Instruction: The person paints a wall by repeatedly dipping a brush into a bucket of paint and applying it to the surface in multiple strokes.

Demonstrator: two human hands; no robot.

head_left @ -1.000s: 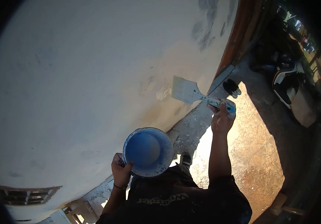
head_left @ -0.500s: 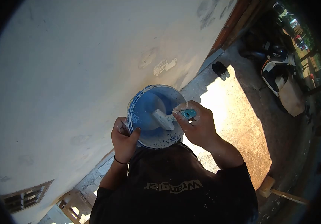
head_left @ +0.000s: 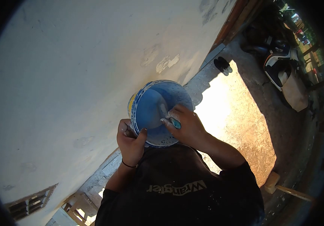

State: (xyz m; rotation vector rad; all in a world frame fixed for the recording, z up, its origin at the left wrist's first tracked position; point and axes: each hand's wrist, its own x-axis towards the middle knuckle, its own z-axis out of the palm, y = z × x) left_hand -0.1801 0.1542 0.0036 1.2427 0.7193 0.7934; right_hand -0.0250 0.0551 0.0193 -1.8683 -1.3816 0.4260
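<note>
Bucket and scraper held up by the wall

Bucket [head_left: 158, 109] first: it is blue, with white splashes on its rim, and it is tipped so its open mouth faces up at the camera. It sits in the air in front of the person's chest, close to the big white wall [head_left: 68, 75].

A scraper [head_left: 165, 113] goes down into the bucket. Its teal handle end peeks out from the fingers, and its flat blade is mostly hidden inside, so you cannot tell what is on it.

The right hand [head_left: 184, 126] is wrapped tight around the scraper handle, with white smears on the fingers. The left hand [head_left: 131, 141] grips the near rim of the bucket, thumb over the edge. A thin dark band goes around that wrist.

The person wears a dark shirt [head_left: 177, 188] with pale letters on it.

On the wall, above the bucket, there are rough pale patches [head_left: 167, 62]. The ground [head_left: 233, 124] beside the wall is partly lit by bright sun. A pair of dark sandals [head_left: 222, 64] lies there near the wall's foot. Farther off, in the shade, stands a scooter [head_left: 282, 71]. A low vent [head_left: 26, 205] sits in the wall at the bottom left.
</note>
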